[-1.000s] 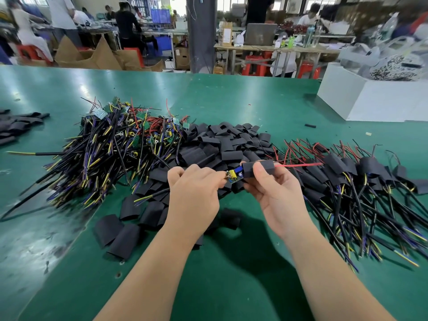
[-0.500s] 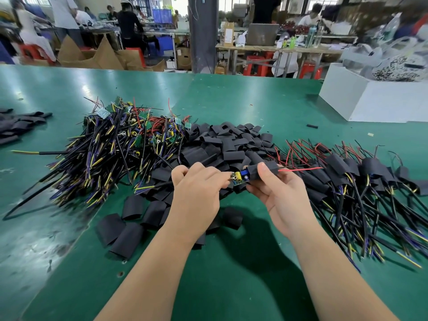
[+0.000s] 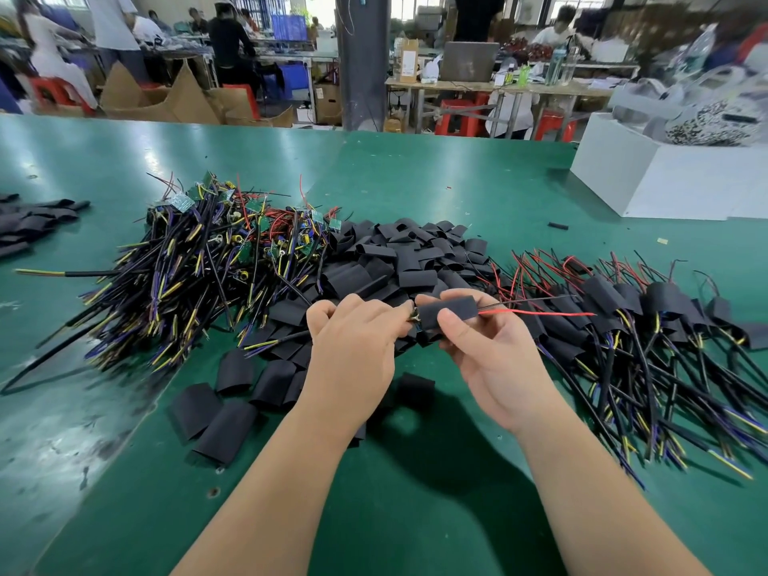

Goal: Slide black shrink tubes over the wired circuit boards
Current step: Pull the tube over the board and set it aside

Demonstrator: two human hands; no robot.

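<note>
Between my hands is a black shrink tube that covers nearly all of a wired circuit board; only the board's end peeks out on the left. My right hand pinches the tube with thumb and fingers. My left hand grips the board's cable end. Red and black wires stick out of the tube to the right. A heap of bare wired boards lies to the left, loose black tubes in the middle, sleeved boards on the right.
Everything lies on a green table. A white box stands at the back right. More flat black tubes sit at the far left edge. Several loose tubes lie near my left forearm. People work at benches behind.
The tube has slid left over the board; the blue and yellow parts that showed between my hands are now almost covered. Both hands stayed in about the same place.
</note>
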